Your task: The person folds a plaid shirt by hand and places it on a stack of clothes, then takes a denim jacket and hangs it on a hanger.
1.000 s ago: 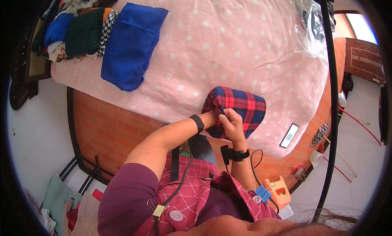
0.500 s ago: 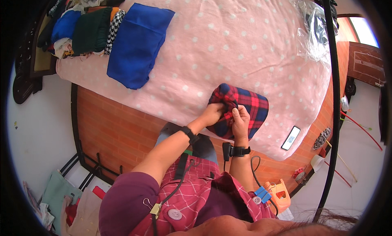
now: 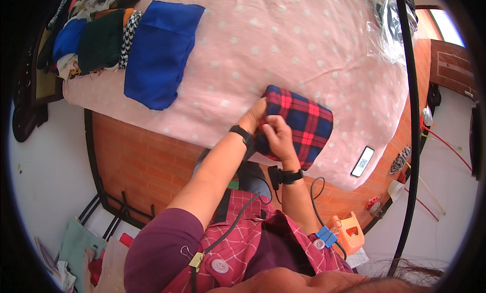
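A folded red and dark blue plaid cloth point(image 3: 304, 128) lies near the front edge of the bed; what kind of garment it is, I cannot make out. My left hand point(image 3: 254, 115) grips its left edge, with the fingertips partly hidden by the fold. Close beside it, my right hand point(image 3: 279, 137) is closed on the same edge, fingers curled and thumb pressed in. Farther left, a flat folded blue cloth point(image 3: 163, 55) rests on the bed, apart from both hands.
The bed has a pink blanket with pale dots point(image 3: 243, 55). Folded clothes point(image 3: 100, 40) are piled at the far left. A white card point(image 3: 362, 161) lies near the right front corner, and a clear plastic bag point(image 3: 387, 32) at the far right. A black cable point(image 3: 411, 115) hangs across the right side.
My left hand has come out of the fold and moved up along the cloth's left edge. The right hand has shifted left and up. The plaid cloth's top now lies flatter and smoother.
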A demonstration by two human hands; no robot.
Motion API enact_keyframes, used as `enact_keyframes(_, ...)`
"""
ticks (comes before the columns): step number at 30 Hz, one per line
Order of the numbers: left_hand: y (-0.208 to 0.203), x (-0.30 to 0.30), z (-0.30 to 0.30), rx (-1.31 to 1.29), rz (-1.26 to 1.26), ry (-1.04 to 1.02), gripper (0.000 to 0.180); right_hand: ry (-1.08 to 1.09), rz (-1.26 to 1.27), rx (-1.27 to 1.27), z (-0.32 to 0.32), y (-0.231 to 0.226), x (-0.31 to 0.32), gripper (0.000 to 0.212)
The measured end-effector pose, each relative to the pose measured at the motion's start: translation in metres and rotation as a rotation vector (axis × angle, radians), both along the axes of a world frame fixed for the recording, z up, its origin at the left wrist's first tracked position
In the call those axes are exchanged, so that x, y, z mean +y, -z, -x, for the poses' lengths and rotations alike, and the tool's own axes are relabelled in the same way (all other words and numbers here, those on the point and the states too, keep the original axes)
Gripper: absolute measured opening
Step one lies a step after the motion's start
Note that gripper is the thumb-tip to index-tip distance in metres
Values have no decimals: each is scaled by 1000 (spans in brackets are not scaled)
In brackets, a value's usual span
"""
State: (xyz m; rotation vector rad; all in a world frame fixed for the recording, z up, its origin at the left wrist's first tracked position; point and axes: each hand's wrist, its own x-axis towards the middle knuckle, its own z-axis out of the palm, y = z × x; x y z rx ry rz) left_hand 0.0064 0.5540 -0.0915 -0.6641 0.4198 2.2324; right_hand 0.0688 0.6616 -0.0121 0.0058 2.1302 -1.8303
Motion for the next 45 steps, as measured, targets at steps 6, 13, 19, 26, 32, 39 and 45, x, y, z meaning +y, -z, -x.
enact_keyframes(6, -5, -59, -6, 241, 212, 270, 30, -278, -458, 386, -29, -4, -10, 25)
enact_keyframes(13, -34, -44, -139, 379, 690, -48, 46, -323, -698, 520, -4, -38, 13, 50)
enact_keyframes(19, -39, -17, -162, 817, 1454, 259, 62, -481, -993, 506, 43, -18, 15, 58)
enact_keyframes(26, -9, -5, -229, 312, 1402, 1055, 37, -390, -1139, 394, 76, 42, 26, 55)
enact_keyframes(32, 34, -65, -214, 112, 1371, 323, 29, -317, -1132, 478, 74, 41, 25, 55)
enact_keyframes(39, -28, -38, -104, 607, 1276, 252, 110, -51, -1066, 502, 50, -8, 45, 80)
enact_keyframes(45, -3, -15, -77, 601, 967, 141, 74, 481, -1085, -253, -26, 19, 141, 110)
